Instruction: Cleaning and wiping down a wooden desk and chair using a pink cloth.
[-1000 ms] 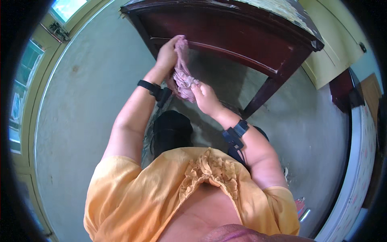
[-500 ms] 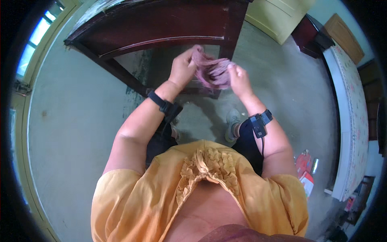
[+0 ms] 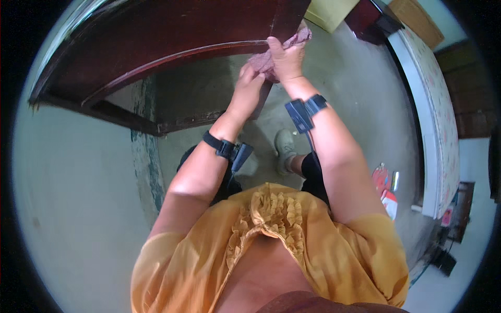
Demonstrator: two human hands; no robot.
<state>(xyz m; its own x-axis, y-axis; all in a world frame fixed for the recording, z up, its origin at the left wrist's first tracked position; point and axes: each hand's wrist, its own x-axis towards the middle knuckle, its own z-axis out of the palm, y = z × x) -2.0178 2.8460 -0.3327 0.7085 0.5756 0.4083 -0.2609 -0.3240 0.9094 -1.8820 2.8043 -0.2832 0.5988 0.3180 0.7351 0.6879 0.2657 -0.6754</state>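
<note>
A pinkish-purple cloth (image 3: 261, 63) lies against the corner post of a dark red wooden piece of furniture (image 3: 198, 31). My right hand (image 3: 288, 60) wraps over the cloth at that post, thumb pointing up, and part of the cloth shows beyond its fingers. Just below and to the left, my left hand (image 3: 247, 88) has its fingers closed on the cloth's lower left end. The far side of the post and what the right fingertips touch are hidden.
A bed with a floral cover (image 3: 436, 94) stands along the right side. Red and white items (image 3: 385, 190) lie on the floor near it. A pale yellow cabinet (image 3: 331, 13) and a dark red box-like piece (image 3: 368, 21) stand at the back. My shoe (image 3: 284, 148) is below the post.
Both hands have moved up with the cloth, from holding it stretched in front of the furniture to pressing it at the post. My view has shifted toward the left.
</note>
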